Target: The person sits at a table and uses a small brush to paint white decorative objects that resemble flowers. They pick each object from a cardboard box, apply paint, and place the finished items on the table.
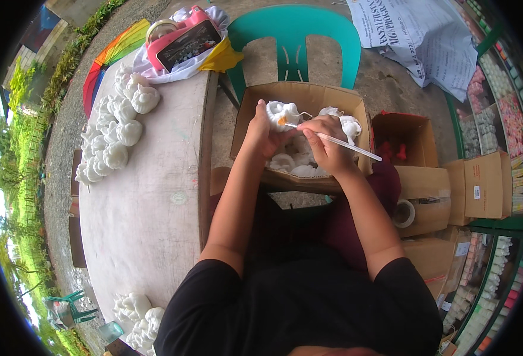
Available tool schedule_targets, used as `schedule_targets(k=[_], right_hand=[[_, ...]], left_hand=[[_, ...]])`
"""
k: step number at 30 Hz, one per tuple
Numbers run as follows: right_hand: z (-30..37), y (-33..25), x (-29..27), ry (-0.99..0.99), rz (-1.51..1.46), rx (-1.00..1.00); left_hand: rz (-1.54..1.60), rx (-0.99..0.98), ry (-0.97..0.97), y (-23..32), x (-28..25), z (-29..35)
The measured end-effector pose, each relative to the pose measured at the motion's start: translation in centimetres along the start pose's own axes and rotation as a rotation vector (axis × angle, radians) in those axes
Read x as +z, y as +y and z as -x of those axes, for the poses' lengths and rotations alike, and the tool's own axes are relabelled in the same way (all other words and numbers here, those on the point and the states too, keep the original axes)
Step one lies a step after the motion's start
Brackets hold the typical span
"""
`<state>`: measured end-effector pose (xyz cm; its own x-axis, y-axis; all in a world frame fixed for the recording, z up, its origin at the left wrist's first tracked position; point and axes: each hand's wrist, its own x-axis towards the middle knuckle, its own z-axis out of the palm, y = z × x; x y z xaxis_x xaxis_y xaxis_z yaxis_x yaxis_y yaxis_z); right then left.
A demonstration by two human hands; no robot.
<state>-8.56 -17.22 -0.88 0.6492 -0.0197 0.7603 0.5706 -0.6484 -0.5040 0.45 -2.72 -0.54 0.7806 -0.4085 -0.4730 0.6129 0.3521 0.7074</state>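
Observation:
Over an open cardboard box [303,92], my left hand [260,132] is closed around a small white figurine [281,111] with an orange patch on it. My right hand [329,147] pinches a slim paintbrush [356,149] with a pale handle. Its tip reaches the figurine beside the orange patch; whether they touch I cannot tell. More white figurines [350,127] lie in the box, partly hidden by my hands.
A pale table [149,207] on the left bears rows of white figurines [116,127] and a pink case [184,35]. Beyond the box stands a green plastic chair [297,24]. Cardboard boxes [419,184] and loaded shelves [493,113] line the right.

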Motion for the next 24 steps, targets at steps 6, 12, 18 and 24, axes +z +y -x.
schedule_targets(k=[6, 12, 18, 24], right_hand=[[0.5, 0.3, -0.2, 0.057, -0.097, 0.134], [1.0, 0.8, 0.0, 0.097, 0.016, 0.171], [1.0, 0.9, 0.1, 0.105, -0.002, 0.213], [1.0, 1.0, 0.1, 0.142, -0.225, 0.285]], left_hand=[[-0.116, 0.079, 0.04, -0.3, -0.3, -0.4], [0.013, 0.019, 0.025, -0.2, -0.4, -0.5], [0.103, 0.008, -0.033, -0.4, -0.7, -1.1], [0.172, -0.032, -0.084, 0.0, -0.7, -0.9]])
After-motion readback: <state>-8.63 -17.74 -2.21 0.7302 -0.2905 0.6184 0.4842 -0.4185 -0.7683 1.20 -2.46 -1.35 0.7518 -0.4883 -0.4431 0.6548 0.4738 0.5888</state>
